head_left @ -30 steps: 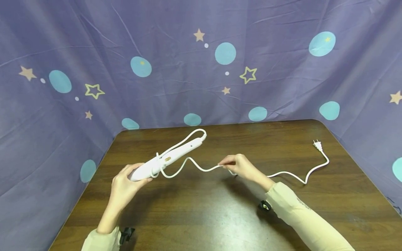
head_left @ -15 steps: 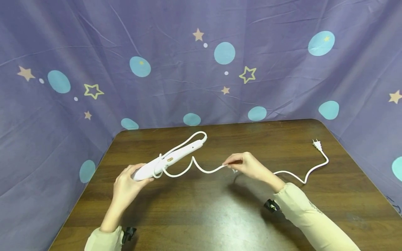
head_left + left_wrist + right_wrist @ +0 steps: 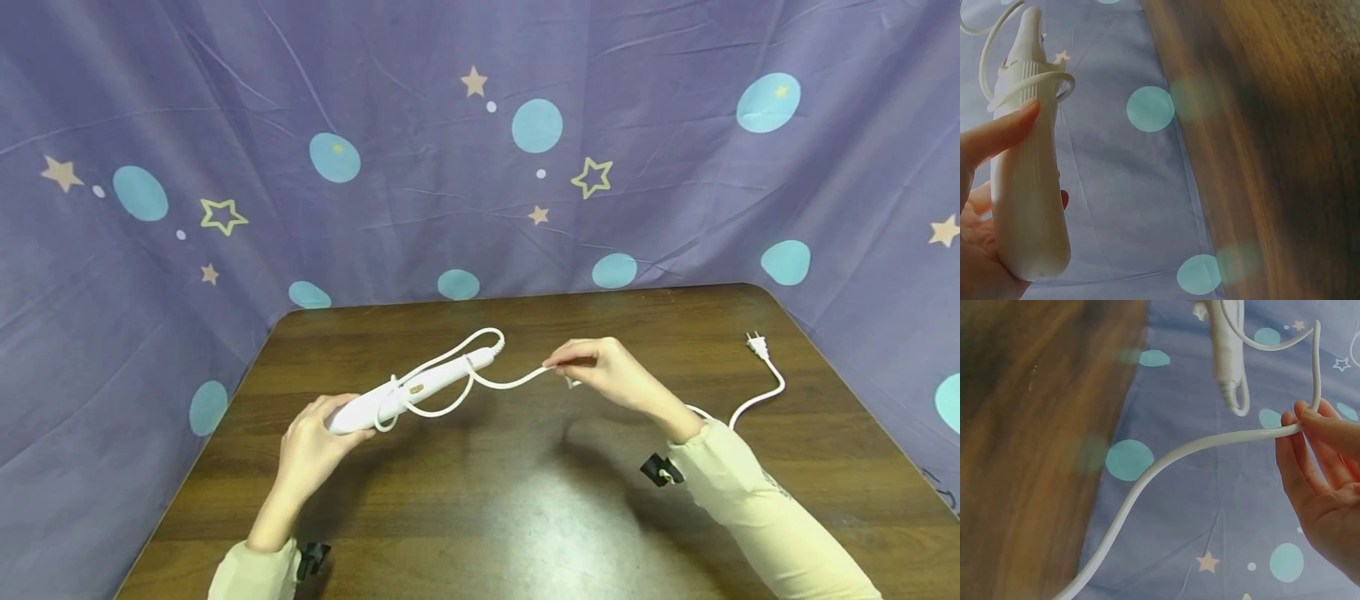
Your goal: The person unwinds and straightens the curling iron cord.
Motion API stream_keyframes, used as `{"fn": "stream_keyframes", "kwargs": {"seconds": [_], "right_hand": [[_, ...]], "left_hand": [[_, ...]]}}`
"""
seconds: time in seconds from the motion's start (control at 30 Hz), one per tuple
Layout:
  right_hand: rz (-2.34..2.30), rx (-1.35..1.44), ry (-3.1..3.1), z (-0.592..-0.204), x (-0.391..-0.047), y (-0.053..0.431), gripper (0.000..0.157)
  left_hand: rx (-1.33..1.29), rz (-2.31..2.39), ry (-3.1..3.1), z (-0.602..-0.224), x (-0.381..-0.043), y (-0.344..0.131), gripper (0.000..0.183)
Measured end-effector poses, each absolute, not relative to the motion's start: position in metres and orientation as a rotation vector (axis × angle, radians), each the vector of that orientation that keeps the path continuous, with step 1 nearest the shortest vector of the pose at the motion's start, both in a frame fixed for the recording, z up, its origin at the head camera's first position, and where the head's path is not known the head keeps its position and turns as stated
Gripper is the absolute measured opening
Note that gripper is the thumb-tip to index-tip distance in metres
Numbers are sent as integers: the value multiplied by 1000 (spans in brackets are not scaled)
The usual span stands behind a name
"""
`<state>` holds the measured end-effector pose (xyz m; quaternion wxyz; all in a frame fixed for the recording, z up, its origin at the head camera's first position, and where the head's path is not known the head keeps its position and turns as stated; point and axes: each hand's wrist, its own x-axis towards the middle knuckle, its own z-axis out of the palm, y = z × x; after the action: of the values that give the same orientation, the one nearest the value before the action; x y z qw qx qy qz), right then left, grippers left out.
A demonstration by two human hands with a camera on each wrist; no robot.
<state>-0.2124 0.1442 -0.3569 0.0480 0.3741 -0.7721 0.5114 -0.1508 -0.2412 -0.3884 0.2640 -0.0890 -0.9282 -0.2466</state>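
My left hand (image 3: 315,442) grips the thick rounded end of a white hair straightener (image 3: 450,372), held tilted above the table. In the left wrist view the thumb lies along the ridged body of the straightener (image 3: 1029,212). A white power cord (image 3: 512,386) leaves its narrow far end and is looped loosely round the body near a gold button (image 3: 417,388). To the right, my right hand (image 3: 611,375) pinches the cord between thumb and fingertips. The right wrist view has the cord (image 3: 1179,453) bending sharply at those fingertips.
A two-pin plug (image 3: 758,345) ends the cord at the right back of the brown wooden table (image 3: 480,517). Some cord is hidden behind the right forearm. A purple curtain (image 3: 420,217) with stars and dots hangs behind the table.
My right hand has moved right and up with the cord. The straightener has shifted slightly right, and a cord bend beside it now lies across its narrow end.
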Motion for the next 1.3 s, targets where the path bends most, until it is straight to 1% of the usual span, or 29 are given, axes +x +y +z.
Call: {"fn": "stream_keyframes", "kwargs": {"seconds": [0.47,0.83,1.3], "right_hand": [[1552,972,-2303,-338,-222,147,17],[1534,947,-2274,-333,-231,147,16],[1600,790,-2243,-336,-250,144,16]], "left_hand": [[-403,-570,-2592,-391,-149,-238,49],[-518,-570,-2624,-392,-147,-236,47],[-581,-569,-2638,-393,-146,-234,48]]}}
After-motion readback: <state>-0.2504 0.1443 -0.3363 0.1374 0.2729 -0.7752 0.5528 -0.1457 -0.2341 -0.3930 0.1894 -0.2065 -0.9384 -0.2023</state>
